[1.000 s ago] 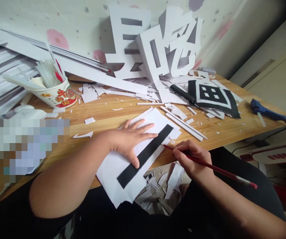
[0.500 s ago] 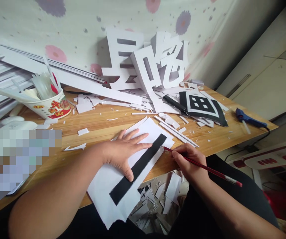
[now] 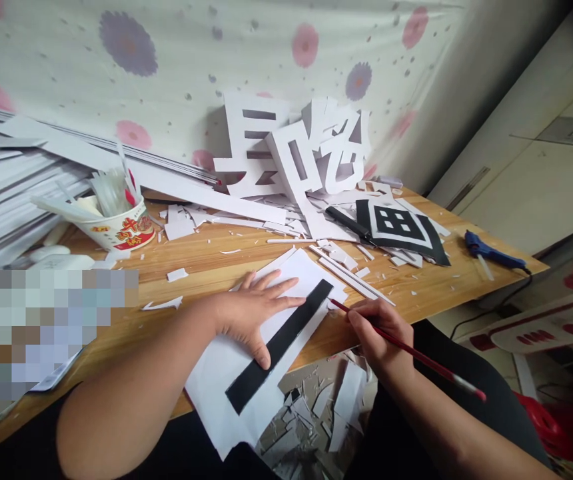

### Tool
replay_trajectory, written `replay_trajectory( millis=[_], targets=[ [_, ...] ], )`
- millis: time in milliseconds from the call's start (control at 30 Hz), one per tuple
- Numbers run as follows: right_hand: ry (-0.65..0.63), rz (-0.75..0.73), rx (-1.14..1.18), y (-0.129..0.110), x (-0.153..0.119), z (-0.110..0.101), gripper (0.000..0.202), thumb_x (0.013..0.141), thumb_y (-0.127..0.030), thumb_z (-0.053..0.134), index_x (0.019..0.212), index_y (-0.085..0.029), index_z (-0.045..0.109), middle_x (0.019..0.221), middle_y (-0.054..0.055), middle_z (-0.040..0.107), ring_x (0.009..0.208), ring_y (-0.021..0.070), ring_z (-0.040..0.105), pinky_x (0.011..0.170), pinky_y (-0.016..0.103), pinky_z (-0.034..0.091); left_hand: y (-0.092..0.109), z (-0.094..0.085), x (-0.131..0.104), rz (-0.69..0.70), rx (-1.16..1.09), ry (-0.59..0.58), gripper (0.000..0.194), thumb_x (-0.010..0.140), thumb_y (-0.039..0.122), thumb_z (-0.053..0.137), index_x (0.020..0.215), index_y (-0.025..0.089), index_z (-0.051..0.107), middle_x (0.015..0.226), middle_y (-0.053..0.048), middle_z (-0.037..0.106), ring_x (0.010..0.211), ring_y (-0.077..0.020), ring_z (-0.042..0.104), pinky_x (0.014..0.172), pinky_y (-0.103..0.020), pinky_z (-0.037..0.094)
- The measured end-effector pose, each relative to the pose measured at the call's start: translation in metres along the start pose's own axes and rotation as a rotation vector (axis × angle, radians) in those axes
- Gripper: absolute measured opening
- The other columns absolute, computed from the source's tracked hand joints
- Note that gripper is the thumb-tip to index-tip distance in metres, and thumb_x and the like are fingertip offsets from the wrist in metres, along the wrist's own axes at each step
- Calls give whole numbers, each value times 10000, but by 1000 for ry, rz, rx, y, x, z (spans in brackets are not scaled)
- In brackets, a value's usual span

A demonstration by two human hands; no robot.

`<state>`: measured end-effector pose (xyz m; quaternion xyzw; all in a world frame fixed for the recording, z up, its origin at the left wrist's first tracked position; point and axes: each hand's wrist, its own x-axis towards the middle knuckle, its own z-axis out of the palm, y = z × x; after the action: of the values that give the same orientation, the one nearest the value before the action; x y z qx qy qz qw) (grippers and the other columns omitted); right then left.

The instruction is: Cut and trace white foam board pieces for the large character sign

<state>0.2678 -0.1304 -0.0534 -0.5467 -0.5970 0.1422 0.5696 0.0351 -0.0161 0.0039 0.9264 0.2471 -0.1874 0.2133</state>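
I'm seeing a paper cup (image 3: pixel 109 234) of whitish sticks (image 3: pixel 107 193) left of the left hand (image 3: pixel 247 317), blue glue gun (image 3: pixel 495 253) past the right hand (image 3: pixel 382 331), flowery sheet (image 3: pixel 246 60) beyond both.

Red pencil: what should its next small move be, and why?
Probably a stroke along the right edge of the black strip: the right hand holds the red pencil, tip close to that edge, while the left hand lies spread over strip and white sheet.
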Motion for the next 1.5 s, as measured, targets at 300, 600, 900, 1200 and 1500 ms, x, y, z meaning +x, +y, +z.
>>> replay_trajectory(
  millis=[300,600,900,1200,1500],
  targets=[
    [-185,-20,254,-11,15,17,129,798,-184,630,674,-206,602,654,-2,663,605,153,612,585,285,475,-5,8,1,7,-11,61,1266,540,685,740,1551,268,101,1640,-59,-48,1469,-365,-160,1129,-659,-64],
    [-401,-57,223,-20,7,26,143,813,-180,615,680,-204,569,685,7,670,571,133,604,526,245,464,-4,8,2,23,-4,41,1249,571,700,699,1557,259,72,1636,-43,-58,1467,-359,-172,1113,-678,-74],
    [-429,-111,143,-17,1,30,117,818,-166,624,716,-201,582,704,11,680,586,122,612,539,225,466,-4,9,3,22,4,31,1220,572,669,726,1552,328,85,1632,-7,-101,1452,-411,-180,1079,-718,-90],
    [-370,-94,67,-16,6,29,124,805,-182,617,684,-196,594,668,11,682,551,115,608,515,216,458,-3,8,4,11,28,16,1224,568,704,710,1546,367,57,1629,-3,-122,1452,-397,-192,1076,-710,-94],
    [-292,36,9,-8,13,22,118,767,-240,629,657,-195,629,666,30,686,567,140,613,515,243,459,-2,6,2,7,45,12,1196,582,698,698,1547,362,76,1628,-2,-120,1451,-401,-186,1087,-709,-77]
  ],
)
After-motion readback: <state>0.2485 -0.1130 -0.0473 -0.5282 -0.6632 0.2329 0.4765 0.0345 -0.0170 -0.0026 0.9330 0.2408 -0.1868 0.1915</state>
